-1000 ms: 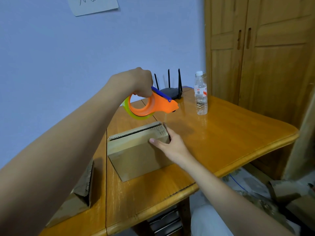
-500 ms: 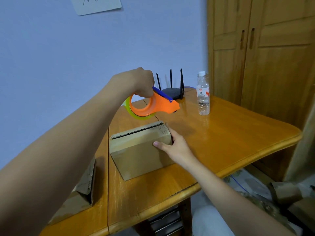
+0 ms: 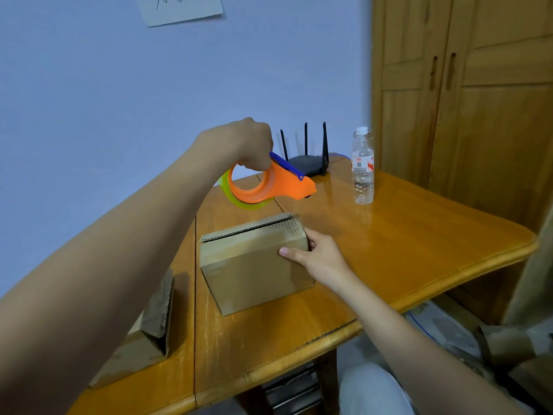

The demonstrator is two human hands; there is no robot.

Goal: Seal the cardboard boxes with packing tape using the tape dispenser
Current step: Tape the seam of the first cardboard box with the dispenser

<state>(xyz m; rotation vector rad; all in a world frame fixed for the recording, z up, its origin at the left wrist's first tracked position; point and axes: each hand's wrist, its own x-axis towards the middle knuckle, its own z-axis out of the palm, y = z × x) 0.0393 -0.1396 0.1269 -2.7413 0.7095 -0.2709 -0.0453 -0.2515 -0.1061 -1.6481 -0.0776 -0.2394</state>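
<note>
A small cardboard box (image 3: 251, 265) stands on the wooden table (image 3: 404, 253), its narrow corrugated top edge facing up. My right hand (image 3: 317, 256) holds the box's right end, thumb on the near face and fingers behind. An orange tape dispenser (image 3: 269, 187) with a blue lever and a yellowish tape roll hangs in the air just above and behind the box. My left hand (image 3: 248, 145) grips the dispenser's top from above. The dispenser does not touch the box.
A second cardboard box (image 3: 149, 333) lies at the table's left, partly hidden by my left forearm. A black router (image 3: 308, 163) with three antennas and a clear water bottle (image 3: 363, 166) stand at the back. A wooden wardrobe (image 3: 466, 100) rises on the right.
Almost nothing differs. The dispenser has stayed hovering over the box, and my right hand has kept its hold on the box's right end; only the view has shifted slightly.
</note>
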